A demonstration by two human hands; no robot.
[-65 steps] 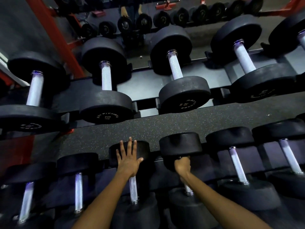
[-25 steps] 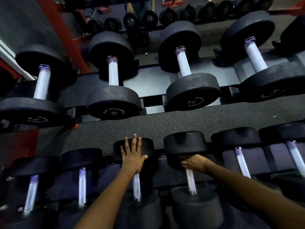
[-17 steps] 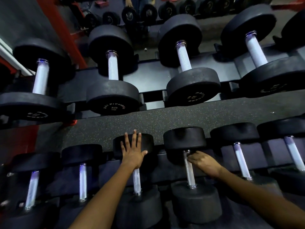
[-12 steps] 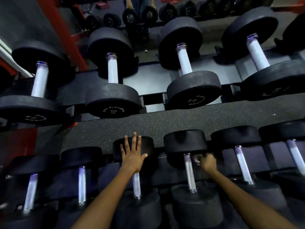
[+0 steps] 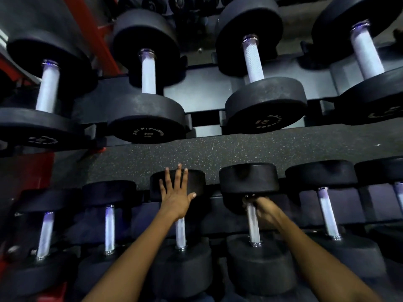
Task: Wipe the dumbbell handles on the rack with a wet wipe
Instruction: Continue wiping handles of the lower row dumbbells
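Two rows of black dumbbells with pale knurled handles lie on a rack. My left hand (image 5: 176,197) presses flat, fingers spread, on the far head (image 5: 197,182) of a lower-row dumbbell, above its handle (image 5: 181,233). My right hand (image 5: 265,211) curls round the top end of the neighbouring dumbbell's handle (image 5: 253,227), just below its far head (image 5: 248,177). A pale scrap at my fingertips looks like the wet wipe (image 5: 246,201); most of it is hidden in my grip.
More lower-row dumbbells lie to the right (image 5: 327,212) and left (image 5: 109,227). Larger dumbbells (image 5: 148,75) (image 5: 253,59) fill the upper row. A speckled rubber floor strip (image 5: 239,149) shows between the rows. A red frame post (image 5: 93,33) stands at the upper left.
My right hand came off the handle to its right side, then returned and now grips its top end. My left hand stayed on the dumbbell head.
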